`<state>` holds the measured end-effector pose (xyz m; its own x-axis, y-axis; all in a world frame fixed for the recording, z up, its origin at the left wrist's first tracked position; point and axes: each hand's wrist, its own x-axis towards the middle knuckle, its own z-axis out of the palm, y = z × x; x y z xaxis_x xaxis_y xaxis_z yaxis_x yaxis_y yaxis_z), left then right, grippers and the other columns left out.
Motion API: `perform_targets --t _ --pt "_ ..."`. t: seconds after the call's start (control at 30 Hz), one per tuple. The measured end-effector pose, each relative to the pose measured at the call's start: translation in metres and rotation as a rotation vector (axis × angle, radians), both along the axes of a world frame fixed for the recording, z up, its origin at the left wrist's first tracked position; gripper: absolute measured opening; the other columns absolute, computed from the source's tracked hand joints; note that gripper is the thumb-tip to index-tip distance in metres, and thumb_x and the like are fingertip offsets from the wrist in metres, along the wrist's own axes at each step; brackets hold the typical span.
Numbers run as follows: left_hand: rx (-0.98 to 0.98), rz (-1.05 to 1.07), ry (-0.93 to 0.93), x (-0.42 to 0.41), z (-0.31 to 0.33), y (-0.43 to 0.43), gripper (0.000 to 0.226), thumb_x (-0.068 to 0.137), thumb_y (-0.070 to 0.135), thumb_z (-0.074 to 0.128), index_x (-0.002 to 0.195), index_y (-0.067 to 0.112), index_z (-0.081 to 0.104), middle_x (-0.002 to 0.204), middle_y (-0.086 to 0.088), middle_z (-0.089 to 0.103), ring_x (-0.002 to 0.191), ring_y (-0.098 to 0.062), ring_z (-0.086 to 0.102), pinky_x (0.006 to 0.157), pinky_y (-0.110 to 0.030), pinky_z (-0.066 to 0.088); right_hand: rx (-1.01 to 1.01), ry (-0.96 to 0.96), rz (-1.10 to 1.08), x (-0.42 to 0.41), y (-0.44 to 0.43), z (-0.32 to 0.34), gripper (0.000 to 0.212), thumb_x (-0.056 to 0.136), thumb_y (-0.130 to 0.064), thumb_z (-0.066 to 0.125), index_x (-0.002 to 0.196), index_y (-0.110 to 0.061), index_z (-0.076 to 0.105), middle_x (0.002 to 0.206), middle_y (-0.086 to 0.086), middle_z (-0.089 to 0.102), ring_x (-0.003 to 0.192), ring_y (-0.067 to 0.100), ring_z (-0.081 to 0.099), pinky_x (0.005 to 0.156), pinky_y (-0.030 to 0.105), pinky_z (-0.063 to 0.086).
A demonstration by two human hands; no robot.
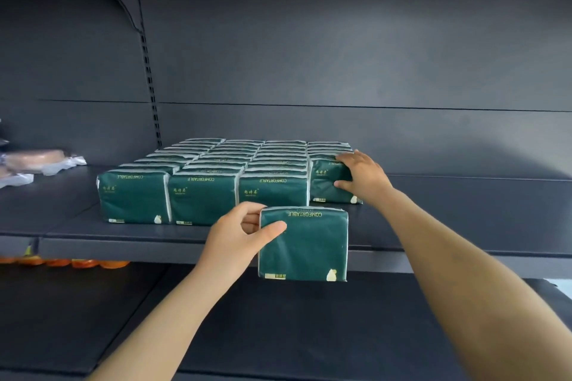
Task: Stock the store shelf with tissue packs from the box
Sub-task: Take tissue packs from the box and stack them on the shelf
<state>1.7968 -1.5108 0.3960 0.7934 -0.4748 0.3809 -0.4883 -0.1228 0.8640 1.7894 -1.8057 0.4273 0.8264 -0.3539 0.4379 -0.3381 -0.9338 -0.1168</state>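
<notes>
Left hand (238, 235) is pinching a tissue pack (305, 244) by its left edge, thumb on the printed face and fingers curled behind, holding it in the air just in front of the shelf (464, 210) lip. Right hand (360, 175) is gripping the front pack (328, 182) of the rightmost row, fingers hooked over its top and thumb on its face, probably squaring it against the ones behind, though the view is too far off to be sure. Placing is the step in hand: that row is ending short of the other three rows (201, 185), so the held pack is wanting a lift over the lip and a slide in against the front pack. It is standing upright, broad face toward the camera (its print upside down), long axis running left to right along the shelf edge. No box is showing.
</notes>
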Motion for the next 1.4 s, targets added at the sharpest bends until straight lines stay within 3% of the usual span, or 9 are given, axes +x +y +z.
perform_targets --t 0.17,0.37,0.57,0.7,0.9,1.0,1.17,1.27,1.4 --pt "-0.012 0.027 0.034 -0.007 0.001 -0.003 0.022 0.076 0.027 0.075 0.094 0.031 0.062 0.094 0.009 0.069 0.09 -0.003 0.063 0.08 -0.022 0.05 0.09 -0.051 -0.005 -0.007 0.007 0.01 0.068 0.082 -0.036 0.069 0.141 -0.02 0.04 0.147 0.003 0.039 0.137 0.023 0.032 0.109 0.037 0.028" --pt "-0.059 0.075 0.071 -0.02 0.005 -0.003 0.024 0.079 0.026 0.074 0.1 0.025 0.063 0.097 0.008 0.068 0.094 -0.006 0.062 0.084 -0.024 0.049 0.629 -0.43 0.127 -0.075 0.053 0.01 0.032 0.093 -0.034 0.055 0.118 -0.014 0.06 0.116 -0.001 0.062 0.113 0.017 0.054 0.086 0.023 0.038" --pt "-0.125 0.07 0.113 -0.04 0.009 -0.015 0.03 0.08 0.025 0.072 0.108 0.018 0.062 0.1 0.007 0.067 0.097 -0.008 0.062 0.085 -0.024 0.049 1.0 -0.547 0.34 -0.147 0.119 -0.02 0.026 0.09 -0.029 0.061 0.115 -0.024 0.059 0.108 -0.014 0.064 0.103 0.002 0.059 0.092 0.02 0.045" --pt "-0.143 0.045 0.046 -0.057 0.011 -0.032 0.026 0.08 0.022 0.073 0.103 0.024 0.061 0.097 0.011 0.066 0.094 -0.004 0.062 0.087 -0.027 0.051 1.024 -0.588 0.29 -0.155 0.135 -0.04 0.032 0.081 -0.02 0.072 0.1 -0.036 0.052 0.097 -0.019 0.066 0.091 -0.005 0.062 0.071 0.011 0.05" --pt "0.036 0.044 -0.265 -0.055 0.02 -0.033 0.026 0.081 0.027 0.071 0.105 0.026 0.061 0.097 0.016 0.06 0.088 0.008 0.057 0.071 -0.004 0.043 1.006 -0.586 0.171 -0.159 0.101 -0.031 0.035 0.07 -0.017 0.082 0.09 -0.031 0.056 0.094 -0.008 0.07 0.091 0.012 0.067 0.081 0.038 0.056" --pt "0.167 0.1 -0.469 -0.04 0.029 -0.03 0.033 0.084 0.03 0.067 0.113 0.015 0.062 0.103 0.008 0.057 0.092 -0.005 0.056 0.078 -0.01 0.043 0.975 -0.607 0.151 -0.153 0.08 -0.017 0.036 0.07 -0.015 0.082 0.089 -0.031 0.056 0.095 -0.008 0.069 0.092 0.013 0.067 0.082 0.037 0.056" --pt "0.54 0.238 -0.928 -0.012 0.042 -0.034 0.051 0.092 0.045 0.05 0.13 0.011 0.051 0.126 0.0 0.052 0.121 -0.016 0.045 0.093 -0.031 0.043 1.028 -0.65 0.124 -0.122 0.049 -0.002 0.037 0.073 -0.016 0.081 0.102 -0.019 0.058 0.1 -0.003 0.07 0.091 0.016 0.068 0.077 0.037 0.057" --pt "0.678 0.291 -1.067 0.001 0.045 -0.046 0.054 0.085 0.048 0.056 0.117 0.005 0.06 0.113 -0.007 0.061 0.108 -0.022 0.057 0.086 -0.032 0.05 1.048 -0.646 0.101 -0.097 0.037 -0.003 0.037 0.075 -0.017 0.079 0.105 -0.019 0.057 0.102 -0.001 0.069 0.089 0.015 0.068 0.071 0.036 0.058" --pt "0.761 0.333 -1.18 0.023 0.04 -0.063 0.057 0.07 0.053 0.06 0.093 0.003 0.069 0.09 -0.009 0.068 0.084 -0.023 0.067 0.071 -0.032 0.056 0.991 -0.591 0.023 -0.065 0.024 -0.013 0.041 0.075 -0.023 0.078 0.108 -0.022 0.054 0.108 -0.003 0.065 0.098 0.018 0.064 0.082 0.042 0.056"
